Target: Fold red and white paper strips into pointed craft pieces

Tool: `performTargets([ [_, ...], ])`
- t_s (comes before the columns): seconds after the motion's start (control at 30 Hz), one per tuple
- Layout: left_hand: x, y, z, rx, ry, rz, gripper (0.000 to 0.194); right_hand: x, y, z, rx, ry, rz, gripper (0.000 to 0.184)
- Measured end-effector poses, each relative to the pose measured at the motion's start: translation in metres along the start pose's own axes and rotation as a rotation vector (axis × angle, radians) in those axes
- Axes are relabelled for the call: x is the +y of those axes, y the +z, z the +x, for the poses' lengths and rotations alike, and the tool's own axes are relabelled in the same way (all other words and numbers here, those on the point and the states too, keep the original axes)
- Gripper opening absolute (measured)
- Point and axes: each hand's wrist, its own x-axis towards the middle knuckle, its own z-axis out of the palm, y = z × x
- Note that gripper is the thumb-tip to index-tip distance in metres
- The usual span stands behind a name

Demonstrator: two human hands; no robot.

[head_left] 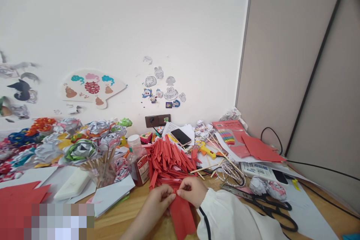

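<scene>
Wooden table (133,206); folded red paper pile (170,157) mid-table; lidded jar (140,167) just left of it; white papers (112,194) farther left; bead strands (231,175) right of pile; black-handled scissors (258,199) nearer the right edge.

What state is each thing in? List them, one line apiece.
Red paper: pinched at far end
Left hand: pinching it
Right hand: pinching it
Folded red paper strips: heaped
Smartphone: face up, screen dark
Yellow hot-glue gun: lying down
Jar: upright, lidded
Scissors: lying flat, blades apparently closed
Wall socket: black plug inserted
</scene>
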Motion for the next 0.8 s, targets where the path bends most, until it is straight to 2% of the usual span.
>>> performTargets([
  [0.3,0.001,0.0,-0.001,-0.012,-0.015,0.012,0.028,-0.002,-0.002,0.0,-0.037,-0.008,0.029,0.013],
  [0.47,-0.004,0.0,-0.001,-0.006,0.036,0.027,0.026,-0.003,-0.002,-0.001,-0.041,-0.018,-0.002,0.013],
  [0.8,-0.009,0.004,0.001,-0.031,0.006,0.022,0.026,-0.012,-0.002,-0.004,-0.001,-0.186,-0.096,0.009],
])
